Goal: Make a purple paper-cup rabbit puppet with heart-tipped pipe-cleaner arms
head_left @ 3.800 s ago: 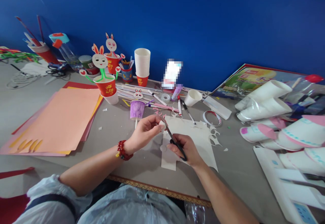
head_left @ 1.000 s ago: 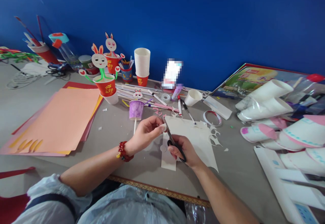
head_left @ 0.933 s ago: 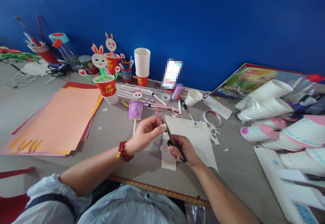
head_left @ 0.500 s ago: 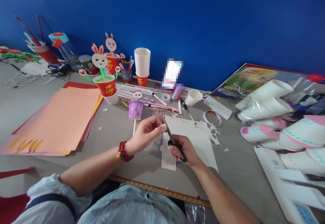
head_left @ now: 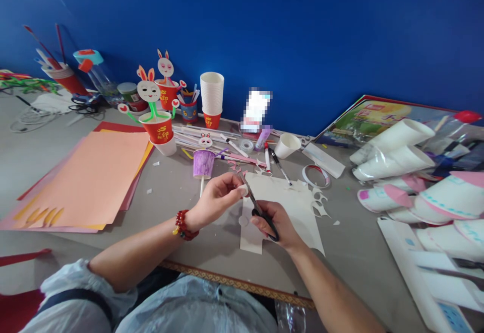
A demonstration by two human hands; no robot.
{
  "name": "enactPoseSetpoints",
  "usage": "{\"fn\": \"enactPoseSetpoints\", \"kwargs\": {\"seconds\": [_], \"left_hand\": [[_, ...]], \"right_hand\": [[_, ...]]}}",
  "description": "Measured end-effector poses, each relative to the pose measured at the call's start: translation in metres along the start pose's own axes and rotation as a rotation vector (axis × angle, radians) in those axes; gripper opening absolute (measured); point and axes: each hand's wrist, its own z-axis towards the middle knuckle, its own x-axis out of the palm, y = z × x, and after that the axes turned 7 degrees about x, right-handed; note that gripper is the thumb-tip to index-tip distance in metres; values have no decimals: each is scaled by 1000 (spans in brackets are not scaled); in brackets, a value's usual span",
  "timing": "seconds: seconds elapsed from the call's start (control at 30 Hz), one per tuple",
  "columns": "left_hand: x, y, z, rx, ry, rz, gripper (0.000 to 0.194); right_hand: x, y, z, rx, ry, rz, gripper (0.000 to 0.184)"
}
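My left hand (head_left: 220, 195) pinches a small piece of white paper (head_left: 244, 190) between thumb and fingers. Black-handled scissors (head_left: 266, 222) are in my right hand (head_left: 278, 224), their blades pointing up and away, against the edge of that piece. Below the hands lies a sheet of white paper (head_left: 291, 207) with cut edges. A small white paper disc (head_left: 243, 220) rests at its left edge. Just beyond my left hand stands a purple-coloured paper cup (head_left: 203, 164) with a rabbit face and a white straw below it.
Coloured paper (head_left: 94, 172) is stacked on the left. Behind it stand red cups with rabbit figures (head_left: 157, 126) and a stack of white cups (head_left: 212, 91). Markers, a tape roll (head_left: 316, 176) and a white cup (head_left: 288, 145) lie beyond the sheet. Decorated cups (head_left: 446, 197) crowd the right.
Almost nothing differs. Both hands keep the paper piece and the scissors in nearly the same place; the view has shifted very slightly.
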Motion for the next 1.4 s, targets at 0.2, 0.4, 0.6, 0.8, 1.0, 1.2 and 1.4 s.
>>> {"fn": "enactPoseSetpoints", "kwargs": {"seconds": [0.2, 0.4, 0.6, 0.8, 1.0, 1.2, 1.4], "left_hand": [[-2, 1, -1, -7, -1, -11, 24], [-2, -3, 0, -7, 1, 4, 24], [-3, -4, 1, -4, -16, -14, 24], [-3, 0, 0, 13, -29, -21, 23], [-1, 2, -1, 18, -44, -24, 24], [-1, 0, -1, 13, -44, -14, 24], [-2, 0, -1, 12, -43, -15, 24]], "right_hand": [[-2, 2, -1, -6, -12, -27, 58], [-3, 4, -1, 6, -11, -33, 58], [-3, 3, -1, -6, -19, -44, 57], [1, -4, 1, 13, -2, 39, 57], [2, -5, 0, 12, 12, 76, 58], [2, -1, -2, 12, -19, 44, 58], [1, 1, -1, -3, -28, -13, 57]]}}
